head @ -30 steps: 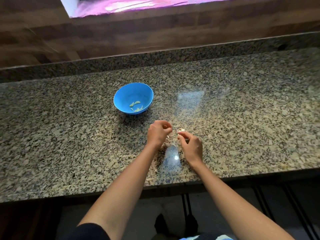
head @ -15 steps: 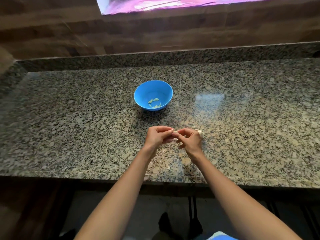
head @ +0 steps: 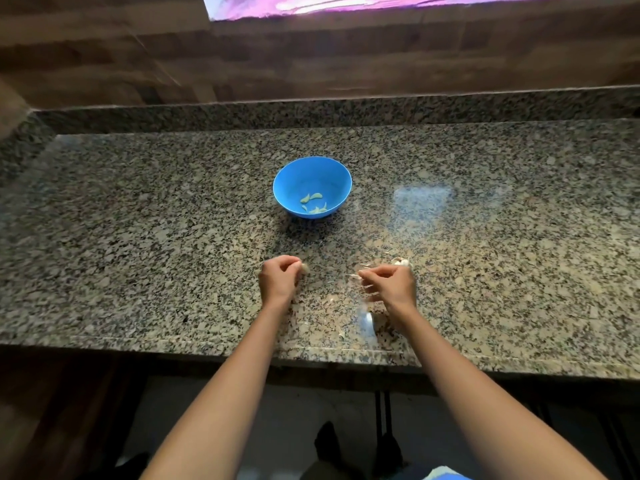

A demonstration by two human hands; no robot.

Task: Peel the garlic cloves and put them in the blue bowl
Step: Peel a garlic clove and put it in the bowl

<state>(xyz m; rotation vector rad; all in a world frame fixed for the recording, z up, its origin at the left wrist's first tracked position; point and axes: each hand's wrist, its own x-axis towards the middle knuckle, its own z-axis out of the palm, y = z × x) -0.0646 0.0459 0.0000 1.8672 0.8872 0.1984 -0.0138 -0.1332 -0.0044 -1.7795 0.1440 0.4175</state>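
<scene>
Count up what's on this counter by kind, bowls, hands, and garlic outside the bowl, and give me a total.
Blue bowl: 1
Hands: 2, left hand and right hand
Garlic clove pinched in the left hand: 1
Garlic lump on the counter beside the right hand: 1
Total: 5
Skin scraps too blurred to count.

granite countertop (head: 138,258) | wood-panel wall (head: 311,60) behind | bright window strip (head: 346,3) at top
</scene>
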